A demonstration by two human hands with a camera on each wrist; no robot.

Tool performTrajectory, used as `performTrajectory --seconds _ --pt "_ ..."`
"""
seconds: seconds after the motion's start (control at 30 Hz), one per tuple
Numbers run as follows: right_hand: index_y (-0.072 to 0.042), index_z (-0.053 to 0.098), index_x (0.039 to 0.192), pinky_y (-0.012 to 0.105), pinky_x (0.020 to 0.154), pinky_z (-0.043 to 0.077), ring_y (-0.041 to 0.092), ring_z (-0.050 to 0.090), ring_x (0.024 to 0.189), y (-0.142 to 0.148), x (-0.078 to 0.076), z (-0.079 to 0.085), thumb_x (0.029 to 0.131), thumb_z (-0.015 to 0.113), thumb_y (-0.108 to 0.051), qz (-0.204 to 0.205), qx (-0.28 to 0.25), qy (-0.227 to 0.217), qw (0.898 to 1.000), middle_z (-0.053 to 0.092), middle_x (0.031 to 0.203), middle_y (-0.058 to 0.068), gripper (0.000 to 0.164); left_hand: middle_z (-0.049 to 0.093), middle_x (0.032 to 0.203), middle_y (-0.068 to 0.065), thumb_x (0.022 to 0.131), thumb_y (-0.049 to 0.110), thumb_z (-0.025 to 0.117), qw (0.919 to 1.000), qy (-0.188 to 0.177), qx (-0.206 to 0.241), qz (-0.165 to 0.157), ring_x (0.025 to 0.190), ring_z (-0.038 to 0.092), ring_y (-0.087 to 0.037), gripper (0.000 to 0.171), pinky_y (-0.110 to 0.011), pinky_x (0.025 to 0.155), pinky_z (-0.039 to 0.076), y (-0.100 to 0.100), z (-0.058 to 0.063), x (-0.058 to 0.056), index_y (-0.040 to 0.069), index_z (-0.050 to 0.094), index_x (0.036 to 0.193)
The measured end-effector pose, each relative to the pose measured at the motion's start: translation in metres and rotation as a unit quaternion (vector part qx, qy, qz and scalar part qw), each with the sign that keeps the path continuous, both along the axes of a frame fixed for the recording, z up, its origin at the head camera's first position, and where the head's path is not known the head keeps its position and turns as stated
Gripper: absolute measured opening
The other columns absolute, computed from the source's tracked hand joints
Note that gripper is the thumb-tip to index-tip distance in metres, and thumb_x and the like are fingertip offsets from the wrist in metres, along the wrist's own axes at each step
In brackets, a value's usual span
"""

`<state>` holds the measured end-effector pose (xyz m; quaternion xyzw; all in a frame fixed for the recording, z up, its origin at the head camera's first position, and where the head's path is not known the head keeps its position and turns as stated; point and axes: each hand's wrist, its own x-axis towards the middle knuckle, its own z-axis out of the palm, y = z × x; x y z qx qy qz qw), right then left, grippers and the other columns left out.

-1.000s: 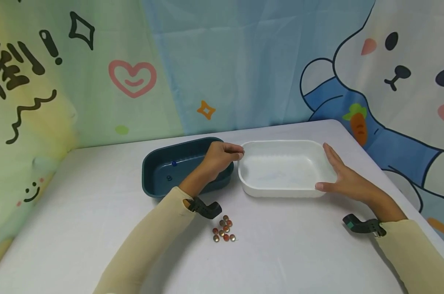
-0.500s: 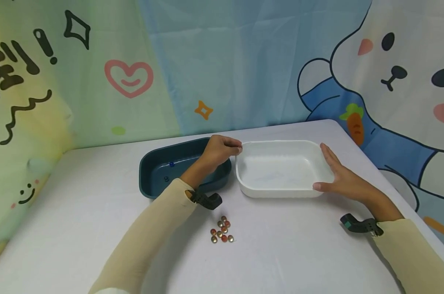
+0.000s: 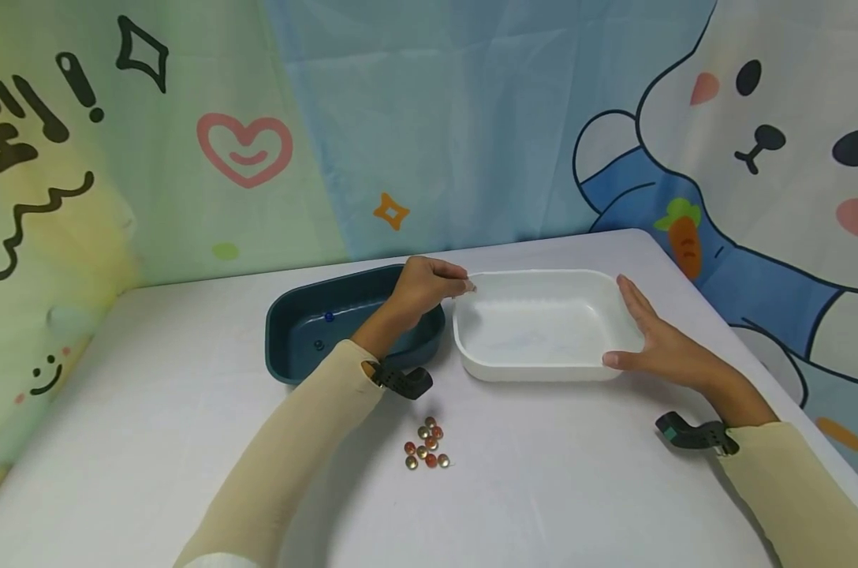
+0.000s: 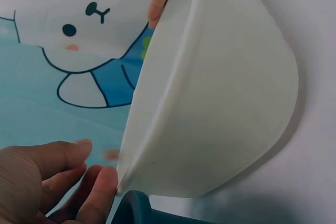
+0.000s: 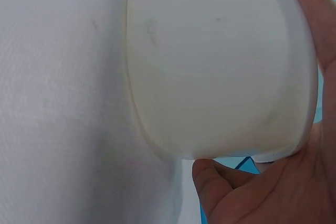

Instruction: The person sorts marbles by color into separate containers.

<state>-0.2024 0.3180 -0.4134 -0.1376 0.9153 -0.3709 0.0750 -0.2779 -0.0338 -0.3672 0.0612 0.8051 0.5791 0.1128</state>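
Observation:
My left hand (image 3: 423,290) hovers over the left rim of a white oval-cornered basin (image 3: 546,374), its wrist crossing a dark teal basin (image 3: 287,315). In the left wrist view its thumb (image 4: 73,151) and fingers (image 4: 100,195) are parted. A blurred small reddish piece (image 4: 111,154) shows just past the fingertips, at the white rim. At the right end of the white basin, my right hand (image 3: 666,347) holds it, thumb at the front corner and fingers along the side. The right wrist view shows that grip, with the white basin (image 5: 220,66) filling the middle.
Several small shiny orange and amber round pieces (image 3: 431,443) lie on the white tablecloth (image 3: 542,473) in front of the basins. Inside the teal basin are a blue piece (image 3: 329,316) and a dark one (image 3: 318,345). A printed curtain (image 3: 457,142) hangs behind.
My left hand has shifted slightly up along the white rim, and a small piece now shows at its fingertips. My right hand stays on the white basin. The head view has shifted a little.

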Motion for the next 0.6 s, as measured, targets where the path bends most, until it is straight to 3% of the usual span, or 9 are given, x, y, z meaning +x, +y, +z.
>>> performTrajectory --seconds 0.3,0.43,0.6 --pt "-0.029 -0.017 0.153 0.079 0.087 0.021 0.050 -0.002 0.142 -0.001 -0.001 0.001 0.078 0.078 -0.035 -0.003 0.001 0.000 1.000 -0.022 0.159 0.003 0.121 0.069 0.104 -0.006 0.090 0.013 0.070 0.9997 0.014 0.019 0.004 0.095 0.066 -0.018 0.019 -0.034 0.091 0.050 -0.003 -0.001 0.004 0.004 0.072 0.107" --pt "-0.031 -0.017 0.153 0.080 0.088 0.020 0.050 -0.002 0.142 -0.001 -0.001 0.001 0.078 0.078 -0.035 -0.004 0.000 -0.003 1.000 -0.023 0.159 0.002 0.121 0.069 0.107 -0.006 0.092 0.013 0.068 0.9989 0.013 0.042 -0.015 0.096 0.067 -0.016 0.021 -0.033 0.094 0.049 -0.007 0.001 0.011 0.002 0.071 0.110" --pt "-0.030 -0.017 0.153 0.080 0.088 0.019 0.050 -0.003 0.142 -0.002 0.000 0.001 0.079 0.078 -0.036 -0.006 0.002 -0.005 1.000 -0.023 0.159 0.002 0.121 0.069 0.108 -0.011 0.094 0.010 0.065 0.9959 0.013 0.073 -0.053 0.098 0.068 -0.024 0.026 -0.028 0.087 0.052 -0.008 0.005 0.026 -0.004 0.068 0.116"
